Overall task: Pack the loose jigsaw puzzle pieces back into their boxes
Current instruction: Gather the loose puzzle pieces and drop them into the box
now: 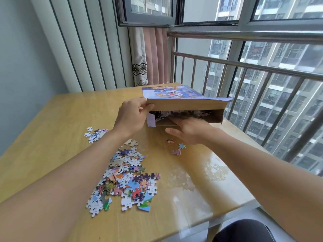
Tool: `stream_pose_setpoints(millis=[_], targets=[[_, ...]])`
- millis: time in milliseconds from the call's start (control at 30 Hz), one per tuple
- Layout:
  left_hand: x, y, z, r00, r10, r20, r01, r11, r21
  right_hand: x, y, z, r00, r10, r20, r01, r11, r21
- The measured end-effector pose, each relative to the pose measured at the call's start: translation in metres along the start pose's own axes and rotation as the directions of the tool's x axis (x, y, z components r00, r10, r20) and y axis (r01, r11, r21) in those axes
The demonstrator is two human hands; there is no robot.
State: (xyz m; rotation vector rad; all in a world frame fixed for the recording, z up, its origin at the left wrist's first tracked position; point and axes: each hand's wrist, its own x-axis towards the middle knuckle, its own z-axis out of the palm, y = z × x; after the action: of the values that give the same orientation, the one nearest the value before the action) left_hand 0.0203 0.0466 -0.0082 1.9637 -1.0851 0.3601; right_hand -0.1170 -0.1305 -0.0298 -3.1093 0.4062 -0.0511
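Your left hand (132, 116) grips the near-left corner of the puzzle box (185, 103), thumb and fingers curled round the edge of its raised top flap. The box sits at the far side of the worktop (57, 117), open end facing you, cartoon print on top, brown card inside. Pieces are visible inside the opening, piled toward the back.

Your right hand (189, 131) is flat, fingers straight and together, palm down, fingertips reaching into the box mouth along its bottom panel. It holds nothing that you can see; the fingertips are partly hidden inside the box.

The main pile of loose pieces (127, 179) lies on the worktop between your forearms, near side, mixed face-up and face-down. A smaller cluster (95, 134) sits to the left, just beside your left wrist. A few stray pieces (176, 146) lie under your right hand, apart from each other.

Behind the worktop: a window railing (244, 67) on the right, a pink curtain (152, 55) in the corner.
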Motion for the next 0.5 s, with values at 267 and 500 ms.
stream_pose_setpoints(millis=[267, 500], targets=[[0.000, 0.005, 0.000, 1.000, -0.020, 0.002, 0.021, 1.000, -0.013, -0.006, -0.025, -0.001, 0.965, -0.241, -0.104, 0.250, 0.964, 0.090], [-0.002, 0.004, 0.002, 0.999, -0.023, 0.041, 0.023, 1.000, -0.008, 0.008, 0.001, -0.012, 0.999, -0.032, 0.019, 0.031, 0.998, 0.056]])
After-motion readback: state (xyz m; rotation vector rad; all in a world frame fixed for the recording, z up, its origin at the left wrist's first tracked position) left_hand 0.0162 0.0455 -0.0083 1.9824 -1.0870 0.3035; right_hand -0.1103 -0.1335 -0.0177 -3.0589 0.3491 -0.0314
